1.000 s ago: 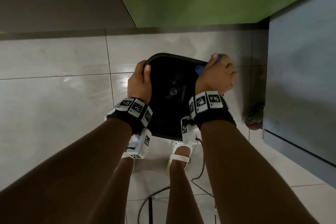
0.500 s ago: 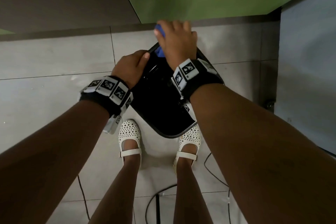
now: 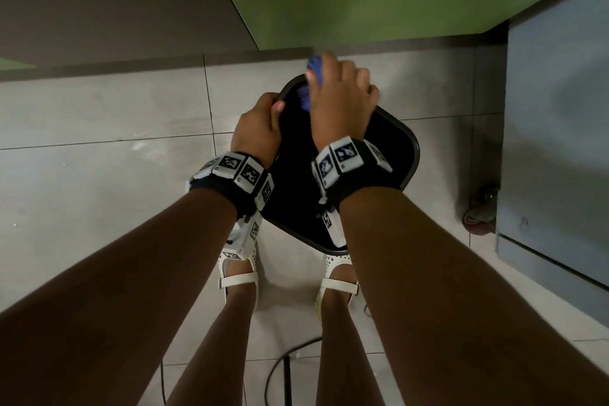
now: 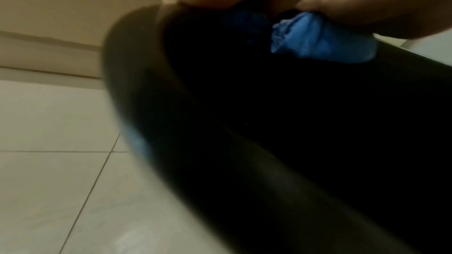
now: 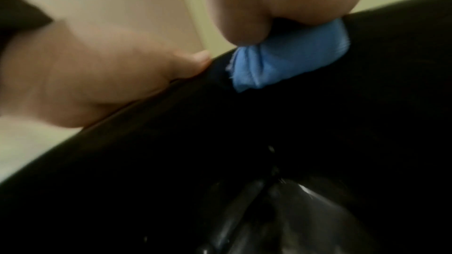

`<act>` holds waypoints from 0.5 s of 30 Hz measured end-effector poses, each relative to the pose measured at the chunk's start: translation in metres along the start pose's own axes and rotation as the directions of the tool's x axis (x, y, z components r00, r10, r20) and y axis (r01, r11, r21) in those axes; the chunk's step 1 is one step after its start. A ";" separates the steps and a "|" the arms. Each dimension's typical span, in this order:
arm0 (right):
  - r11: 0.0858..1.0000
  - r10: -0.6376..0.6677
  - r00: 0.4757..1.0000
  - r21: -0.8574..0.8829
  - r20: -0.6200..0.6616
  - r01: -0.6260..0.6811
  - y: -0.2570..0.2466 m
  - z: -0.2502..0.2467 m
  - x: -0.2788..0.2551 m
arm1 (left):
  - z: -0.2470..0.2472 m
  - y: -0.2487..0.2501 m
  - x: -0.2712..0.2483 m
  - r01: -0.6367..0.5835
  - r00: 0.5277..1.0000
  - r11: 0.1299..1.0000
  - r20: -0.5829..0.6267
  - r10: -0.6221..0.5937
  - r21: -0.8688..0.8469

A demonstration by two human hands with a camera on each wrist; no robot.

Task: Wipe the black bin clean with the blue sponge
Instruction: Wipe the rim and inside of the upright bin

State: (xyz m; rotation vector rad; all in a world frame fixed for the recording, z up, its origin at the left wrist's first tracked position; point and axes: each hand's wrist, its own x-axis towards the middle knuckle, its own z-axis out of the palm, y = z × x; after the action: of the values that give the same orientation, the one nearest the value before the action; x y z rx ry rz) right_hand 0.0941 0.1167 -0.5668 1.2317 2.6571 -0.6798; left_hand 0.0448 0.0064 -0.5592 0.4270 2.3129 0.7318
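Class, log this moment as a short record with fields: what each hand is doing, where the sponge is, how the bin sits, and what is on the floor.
left hand: grips the rim of the black bin
right hand: holds the blue sponge on the bin's far rim
bin: on the tiled floor, between the person's white shoes
floor: a black cable near the feet

No words, brand names or numbers can be read in any view. Only black-and-white square code markers are seen, printed on the white blocks of the left wristband (image 3: 238,173) and the right wristband (image 3: 346,155); these are patterns, apparently without letters, though blur hides fine detail.
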 end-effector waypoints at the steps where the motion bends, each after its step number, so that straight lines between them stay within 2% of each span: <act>1: 0.996 0.087 0.996 0.012 -0.011 -0.087 0.010 -0.002 -0.005 | 0.000 0.001 -0.001 0.007 1.000 1.000 -0.005 -0.007 -0.005; 3: 0.974 0.223 0.973 -0.032 -0.052 -0.225 0.032 -0.003 -0.020 | 0.001 0.002 -0.002 0.013 1.000 1.000 -0.008 -0.013 -0.013; 4: 0.960 0.264 0.958 -0.064 -0.113 -0.272 0.040 -0.001 -0.026 | 0.002 0.002 -0.002 0.010 1.000 1.000 -0.007 -0.011 -0.013; 7: 0.943 0.301 0.906 -0.052 -0.299 -0.330 0.048 0.002 -0.030 | 0.003 -0.002 -0.002 -0.006 1.000 1.000 -0.001 0.006 0.002; 8: 0.943 0.310 0.909 -0.029 -0.278 -0.330 0.046 0.001 -0.028 | 0.003 -0.002 -0.002 -0.009 1.000 1.000 0.000 0.009 0.013; 10: 0.957 0.287 0.945 0.002 -0.154 -0.291 0.036 -0.001 -0.021 | 0.002 -0.003 -0.002 -0.014 1.000 0.999 0.003 0.014 0.031; 13: 0.988 0.143 0.989 0.060 -0.035 -0.141 0.004 0.000 -0.007 | 0.002 -0.003 -0.001 -0.037 0.999 0.999 0.008 0.037 0.032; 15: 1.000 0.009 1.000 0.025 0.016 -0.010 -0.019 0.005 -0.002 | 0.002 -0.004 -0.001 -0.044 0.999 0.999 0.014 0.044 0.025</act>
State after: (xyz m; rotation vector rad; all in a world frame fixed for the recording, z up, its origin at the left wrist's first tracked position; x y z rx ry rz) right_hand 0.0804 0.1028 -0.5638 1.2391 2.6360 -0.7212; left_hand 0.0464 0.0037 -0.5619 0.4938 2.3088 0.7195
